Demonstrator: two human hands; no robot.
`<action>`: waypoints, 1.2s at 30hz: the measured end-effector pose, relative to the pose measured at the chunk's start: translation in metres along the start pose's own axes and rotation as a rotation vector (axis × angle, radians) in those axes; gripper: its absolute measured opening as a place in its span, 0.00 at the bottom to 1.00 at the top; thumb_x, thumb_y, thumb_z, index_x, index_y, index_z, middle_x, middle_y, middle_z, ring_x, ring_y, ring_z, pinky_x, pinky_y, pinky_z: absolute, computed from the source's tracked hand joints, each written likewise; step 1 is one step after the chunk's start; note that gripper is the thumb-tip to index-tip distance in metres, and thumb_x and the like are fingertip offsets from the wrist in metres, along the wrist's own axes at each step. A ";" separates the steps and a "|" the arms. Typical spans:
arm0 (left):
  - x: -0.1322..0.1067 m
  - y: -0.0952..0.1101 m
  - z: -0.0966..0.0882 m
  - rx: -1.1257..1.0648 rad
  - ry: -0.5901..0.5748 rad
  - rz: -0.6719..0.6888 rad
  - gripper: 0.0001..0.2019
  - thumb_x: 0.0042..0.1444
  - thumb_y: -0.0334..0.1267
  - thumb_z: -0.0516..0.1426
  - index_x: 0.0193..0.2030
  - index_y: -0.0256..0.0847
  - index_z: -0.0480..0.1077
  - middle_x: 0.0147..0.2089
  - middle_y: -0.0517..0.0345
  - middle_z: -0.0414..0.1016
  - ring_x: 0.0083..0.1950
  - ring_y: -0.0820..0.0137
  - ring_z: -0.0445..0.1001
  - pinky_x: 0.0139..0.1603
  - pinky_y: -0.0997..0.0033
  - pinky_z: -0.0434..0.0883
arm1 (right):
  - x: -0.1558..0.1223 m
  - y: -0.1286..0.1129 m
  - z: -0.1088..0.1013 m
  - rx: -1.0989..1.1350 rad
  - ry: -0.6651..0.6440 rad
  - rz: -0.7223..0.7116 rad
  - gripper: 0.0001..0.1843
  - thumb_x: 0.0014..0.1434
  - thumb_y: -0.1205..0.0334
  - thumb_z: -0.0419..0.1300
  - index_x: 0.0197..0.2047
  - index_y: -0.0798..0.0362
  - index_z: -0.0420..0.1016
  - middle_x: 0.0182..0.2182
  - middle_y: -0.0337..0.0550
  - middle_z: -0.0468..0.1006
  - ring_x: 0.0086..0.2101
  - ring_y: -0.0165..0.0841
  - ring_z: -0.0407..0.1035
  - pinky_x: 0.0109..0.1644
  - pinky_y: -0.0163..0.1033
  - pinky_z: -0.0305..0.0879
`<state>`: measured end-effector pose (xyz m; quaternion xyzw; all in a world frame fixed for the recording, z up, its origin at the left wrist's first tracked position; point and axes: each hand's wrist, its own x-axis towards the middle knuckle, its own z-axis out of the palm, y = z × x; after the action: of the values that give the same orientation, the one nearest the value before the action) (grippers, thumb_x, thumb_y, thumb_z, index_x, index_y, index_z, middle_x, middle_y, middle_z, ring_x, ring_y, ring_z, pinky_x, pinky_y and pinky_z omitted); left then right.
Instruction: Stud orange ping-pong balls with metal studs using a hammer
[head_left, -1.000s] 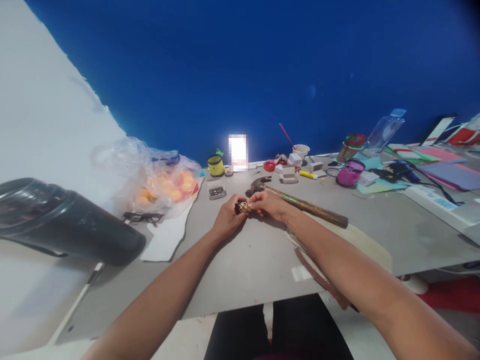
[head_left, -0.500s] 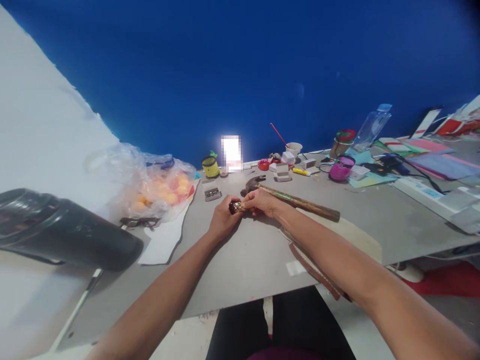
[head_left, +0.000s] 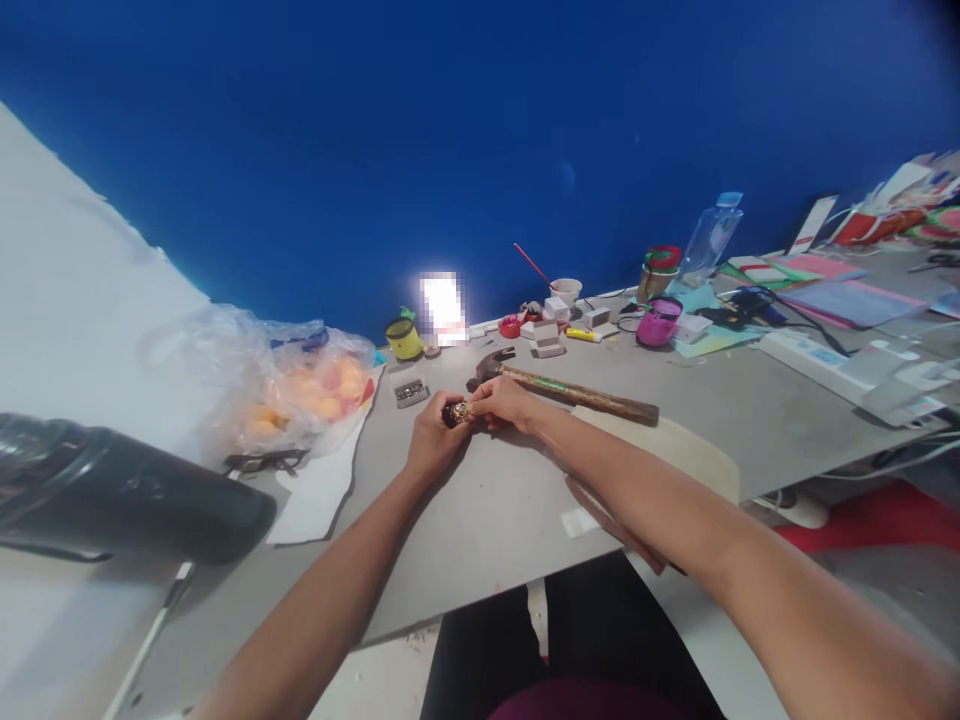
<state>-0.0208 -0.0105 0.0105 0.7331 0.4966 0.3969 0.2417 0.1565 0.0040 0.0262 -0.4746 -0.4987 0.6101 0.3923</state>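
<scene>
Left fingers (head_left: 438,405) curl round a shiny piece (head_left: 457,412), right fingers (head_left: 484,399) pinching.

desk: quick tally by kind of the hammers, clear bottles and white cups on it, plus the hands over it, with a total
Hammer: 1
Clear bottle: 1
White cup: 1
Hands, left hand and right hand: 2
Total: 5

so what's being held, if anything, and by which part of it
A small dark and gold item, held around its left side by the left hand. The right hand is at its right edge; whether it grips there cannot be told.
</scene>
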 end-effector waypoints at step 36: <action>0.015 -0.011 -0.014 -0.270 0.141 -0.211 0.24 0.45 0.41 0.66 0.51 0.39 0.72 0.43 0.54 0.79 0.39 0.66 0.77 0.41 0.66 0.74 | -0.033 -0.031 -0.016 -1.361 0.604 -0.586 0.18 0.72 0.59 0.58 0.62 0.53 0.74 0.47 0.55 0.82 0.49 0.44 0.72 0.48 0.43 0.58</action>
<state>-0.0357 0.0068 0.0149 0.6081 0.5289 0.4827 0.3427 0.1800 -0.0175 0.0614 -0.6042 -0.7381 -0.1110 0.2789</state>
